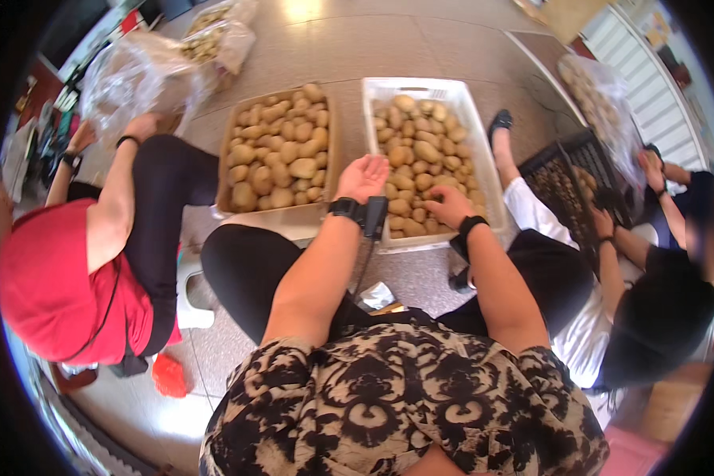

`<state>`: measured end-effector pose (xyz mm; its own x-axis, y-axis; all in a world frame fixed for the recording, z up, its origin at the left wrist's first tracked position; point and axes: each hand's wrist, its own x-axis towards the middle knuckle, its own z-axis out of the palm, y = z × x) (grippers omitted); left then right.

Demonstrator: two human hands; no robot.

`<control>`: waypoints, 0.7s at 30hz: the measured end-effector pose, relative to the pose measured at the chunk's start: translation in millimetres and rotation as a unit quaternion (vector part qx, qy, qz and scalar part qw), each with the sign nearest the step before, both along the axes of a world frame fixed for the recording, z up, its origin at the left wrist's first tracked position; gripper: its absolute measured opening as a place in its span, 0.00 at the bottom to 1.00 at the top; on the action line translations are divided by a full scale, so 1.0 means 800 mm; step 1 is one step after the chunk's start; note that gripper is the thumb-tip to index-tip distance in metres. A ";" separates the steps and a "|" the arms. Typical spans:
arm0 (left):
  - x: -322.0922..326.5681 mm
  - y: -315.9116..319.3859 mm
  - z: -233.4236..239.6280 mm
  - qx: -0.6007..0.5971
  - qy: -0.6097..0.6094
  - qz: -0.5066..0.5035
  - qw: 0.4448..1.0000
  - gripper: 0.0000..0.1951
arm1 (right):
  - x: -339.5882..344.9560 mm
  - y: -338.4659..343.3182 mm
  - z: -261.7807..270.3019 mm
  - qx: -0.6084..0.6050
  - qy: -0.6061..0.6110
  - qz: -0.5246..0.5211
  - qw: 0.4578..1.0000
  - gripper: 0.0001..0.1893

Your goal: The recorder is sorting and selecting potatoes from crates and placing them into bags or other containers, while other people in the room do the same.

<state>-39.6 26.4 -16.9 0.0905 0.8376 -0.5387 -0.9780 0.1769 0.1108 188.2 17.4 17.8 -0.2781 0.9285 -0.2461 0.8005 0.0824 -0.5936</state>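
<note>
In front of me stands a white plastic crate (372,107) filled with potatoes (426,151). My left hand (364,177) is held palm up over the crate's left rim, with nothing visible in it. Over the near part of the same crate, my right hand (450,208) dips down with bent fingers at the potatoes. Whether those fingers grip a potato or only touch the pile is hidden. To the left sits a cardboard box (222,178), also heaped with potatoes (289,150), close to my left hand but apart from it.
A person in a red shirt (47,273) handles a clear plastic bag (125,83) at left. At right, people's hands (602,225) work around a black crate (607,166). Behind lies a bag of potatoes (595,101). A white stool (193,300) stands near my left knee.
</note>
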 end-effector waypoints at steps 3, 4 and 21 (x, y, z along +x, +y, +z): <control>0.018 -0.006 0.011 -0.005 0.022 -0.038 0.999 0.18 | 0.012 0.001 0.013 -0.054 0.075 -0.072 0.993 0.20; 0.023 -0.007 0.014 -0.005 0.031 -0.048 0.998 0.19 | 0.016 0.002 0.015 -0.058 0.057 -0.085 0.993 0.20; 0.034 -0.008 0.001 0.017 0.054 -0.126 0.990 0.21 | 0.039 0.010 -0.008 0.006 -0.161 -0.046 0.986 0.26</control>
